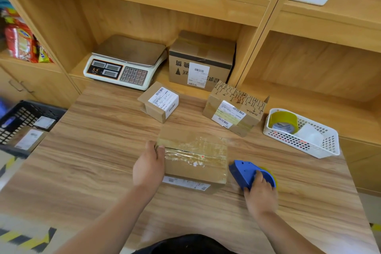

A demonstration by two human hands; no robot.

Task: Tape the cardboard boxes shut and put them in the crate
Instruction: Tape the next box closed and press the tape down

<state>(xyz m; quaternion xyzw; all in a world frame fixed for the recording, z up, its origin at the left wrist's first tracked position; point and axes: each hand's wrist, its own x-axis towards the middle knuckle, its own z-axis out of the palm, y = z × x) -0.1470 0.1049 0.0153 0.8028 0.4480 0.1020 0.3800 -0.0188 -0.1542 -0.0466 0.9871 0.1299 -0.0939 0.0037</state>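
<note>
Centre of the table [103, 140]: box [193, 159], clear tape across its top seam. My left hand [148, 166] presses flat on its left side; my right hand [260, 193] grips the blue tape dispenser [245, 172] just beside its right edge. Behind: two labelled boxes [159, 102] [235, 109]. Far left: black crate [26, 117] holding a package. Right: white basket [321, 146] with tape roll [284, 122].

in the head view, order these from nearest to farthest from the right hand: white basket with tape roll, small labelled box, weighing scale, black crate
From the right hand, which grips the blue tape dispenser:
1. White basket, to its right and a little behind.
2. Small labelled box, behind and to the left, mid-table.
3. Weighing scale, farther back-left on the shelf.
4. Black crate, far left, off the table edge.
</note>
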